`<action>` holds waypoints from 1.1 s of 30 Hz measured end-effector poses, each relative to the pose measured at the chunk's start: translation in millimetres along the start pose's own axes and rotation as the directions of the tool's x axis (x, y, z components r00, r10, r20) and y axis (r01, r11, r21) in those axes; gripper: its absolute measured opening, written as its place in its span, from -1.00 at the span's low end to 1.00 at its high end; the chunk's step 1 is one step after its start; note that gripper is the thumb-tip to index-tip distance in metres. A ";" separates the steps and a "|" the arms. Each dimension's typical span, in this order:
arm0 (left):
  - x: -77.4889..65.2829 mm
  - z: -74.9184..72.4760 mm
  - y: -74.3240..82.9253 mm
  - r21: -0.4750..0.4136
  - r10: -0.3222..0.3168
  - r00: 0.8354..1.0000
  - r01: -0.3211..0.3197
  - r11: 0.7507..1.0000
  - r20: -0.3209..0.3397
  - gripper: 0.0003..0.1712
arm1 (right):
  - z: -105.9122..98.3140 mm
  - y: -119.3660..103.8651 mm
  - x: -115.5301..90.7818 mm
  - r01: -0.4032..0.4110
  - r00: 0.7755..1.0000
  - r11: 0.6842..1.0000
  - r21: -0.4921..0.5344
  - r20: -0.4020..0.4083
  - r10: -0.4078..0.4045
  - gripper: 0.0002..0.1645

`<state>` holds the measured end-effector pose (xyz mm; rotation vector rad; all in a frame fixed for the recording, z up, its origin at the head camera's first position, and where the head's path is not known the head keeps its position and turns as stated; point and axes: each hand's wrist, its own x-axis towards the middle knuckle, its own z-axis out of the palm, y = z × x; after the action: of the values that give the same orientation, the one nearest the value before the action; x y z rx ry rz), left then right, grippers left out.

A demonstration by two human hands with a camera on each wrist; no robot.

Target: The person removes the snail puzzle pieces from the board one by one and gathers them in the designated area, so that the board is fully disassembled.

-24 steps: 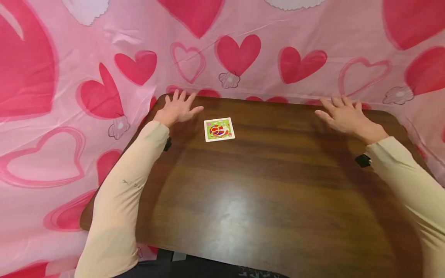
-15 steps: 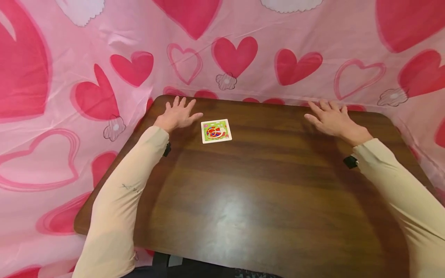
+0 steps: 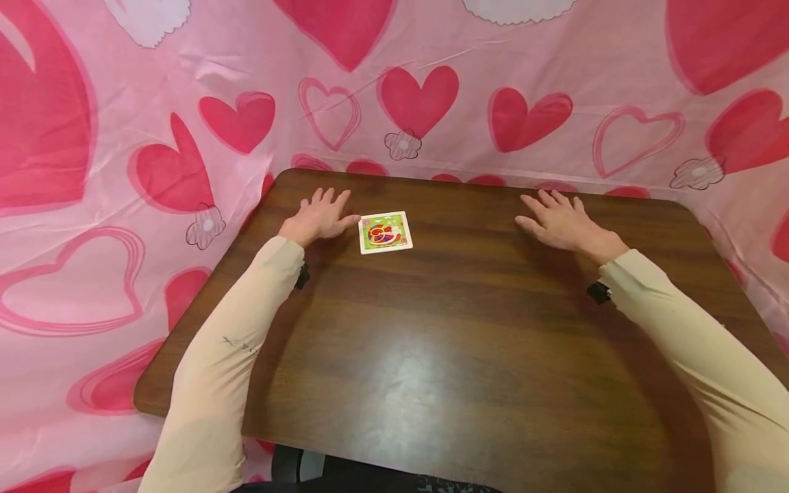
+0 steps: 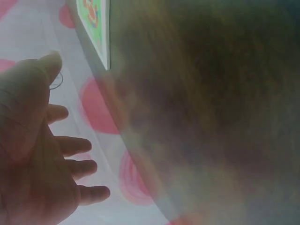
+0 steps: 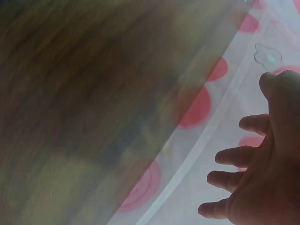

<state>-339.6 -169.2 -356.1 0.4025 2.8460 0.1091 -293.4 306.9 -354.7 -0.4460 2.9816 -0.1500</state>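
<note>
Two bare hands reach forward over a dark brown wooden table [image 3: 444, 301], well apart from each other; the left hand [image 3: 317, 220] has its fingers spread and its thumb stretched out toward the right hand [image 3: 562, 224]; the right hand is spread likewise, its thumb pointing back toward the left. Neither hand grips anything; whether their palms touch the tabletop cannot be told.

Just beside the left thumb, on the side toward the right hand, a square picture board [image 3: 385, 233] lies flat on the table; it has a white rim, a green ground and a red and blue snail-like figure; the left wrist view shows a gap between thumb tip and board. The right hand is well apart from the board.

Beyond both hands' fingertips hangs a pink cloth [image 3: 468, 41] printed with hearts; behind each hand runs a cream sleeve [image 3: 216, 370], with a small black device [image 3: 302, 276] under each wrist; nearer the body than the hands, between the forearms, a pale glare shines on the wood.
</note>
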 end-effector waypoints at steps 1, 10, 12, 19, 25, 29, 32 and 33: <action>-0.9 1.5 0.3 -0.001 0.001 1.000 -0.001 1.000 0.005 -0.07 | 1.5 -1.8 1.0 0.009 1.000 1.000 -0.001 -0.002 -0.009 -0.06; -2.3 15.4 3.3 -0.013 0.017 0.999 -0.017 1.000 0.033 -0.09 | 12.6 -19.6 6.9 0.084 0.996 0.996 0.009 -0.016 -0.084 -0.16; -2.2 17.9 4.8 -0.023 0.028 0.999 -0.027 0.999 0.028 -0.10 | 15.8 -23.0 8.0 0.097 0.995 0.995 0.010 -0.015 -0.096 -0.17; -2.5 24.8 9.8 -0.013 0.045 0.999 -0.044 0.999 0.030 -0.09 | 24.0 -33.8 12.0 0.154 0.988 0.988 0.032 -0.024 -0.153 -0.21; -3.5 28.2 16.3 0.005 0.062 0.996 -0.063 0.998 0.065 -0.06 | 29.0 -40.4 14.4 0.187 0.982 0.982 0.020 -0.035 -0.187 -0.24; -6.3 29.0 19.1 0.013 0.077 0.993 -0.079 0.997 0.086 -0.03 | 30.7 -46.4 13.5 0.203 0.978 0.979 0.024 -0.042 -0.202 -0.25; -7.4 30.1 20.0 -0.001 0.092 0.991 -0.093 0.996 0.096 -0.02 | 31.8 -50.6 12.3 0.216 0.976 0.976 0.022 -0.044 -0.215 -0.25; -7.7 30.5 20.1 -0.005 0.098 0.991 -0.098 0.995 0.096 -0.03 | 32.3 -51.9 12.2 0.221 0.974 0.975 0.021 -0.044 -0.220 -0.25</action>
<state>-318.9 -151.0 -381.3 0.5334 2.7316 0.1063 -285.8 251.3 -381.9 -0.7805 2.9581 -0.2213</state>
